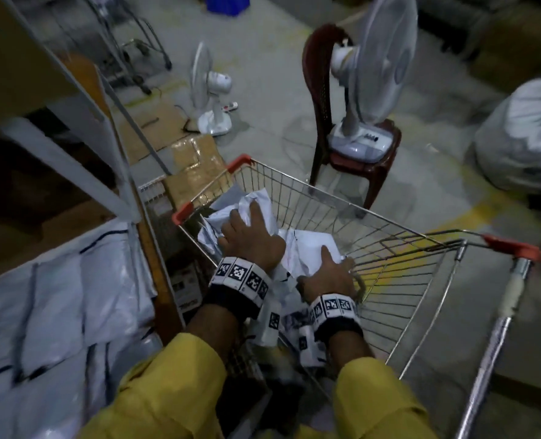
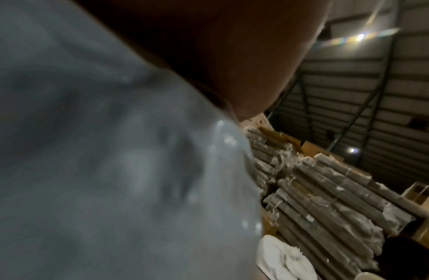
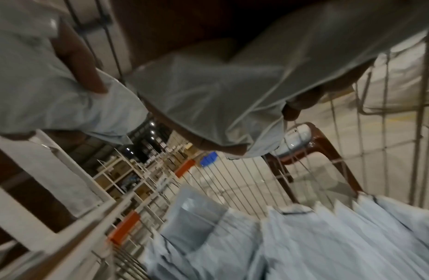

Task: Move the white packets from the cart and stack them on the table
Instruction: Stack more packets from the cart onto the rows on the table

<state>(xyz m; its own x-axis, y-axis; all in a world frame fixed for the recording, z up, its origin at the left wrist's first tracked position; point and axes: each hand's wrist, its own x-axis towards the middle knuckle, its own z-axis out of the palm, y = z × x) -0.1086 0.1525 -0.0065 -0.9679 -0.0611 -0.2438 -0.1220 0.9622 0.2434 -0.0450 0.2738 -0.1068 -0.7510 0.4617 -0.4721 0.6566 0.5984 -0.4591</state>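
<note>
Gathering packets (image 1: 307, 248) inside cart (image 1: 389, 258): left hand (image 1: 250, 239) and right hand (image 1: 329, 274) curled round bundle. Next: lift clear of wire rim, carry left to stacked worktop (image 1: 56, 296).

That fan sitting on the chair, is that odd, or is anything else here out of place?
Yes, a little: a white fan stands on the seat of a dark red plastic chair beyond the cart, while a second fan stands on the floor. Flattened cardboard lies loose on the floor beside it. Nothing looks spilled or broken.
</note>
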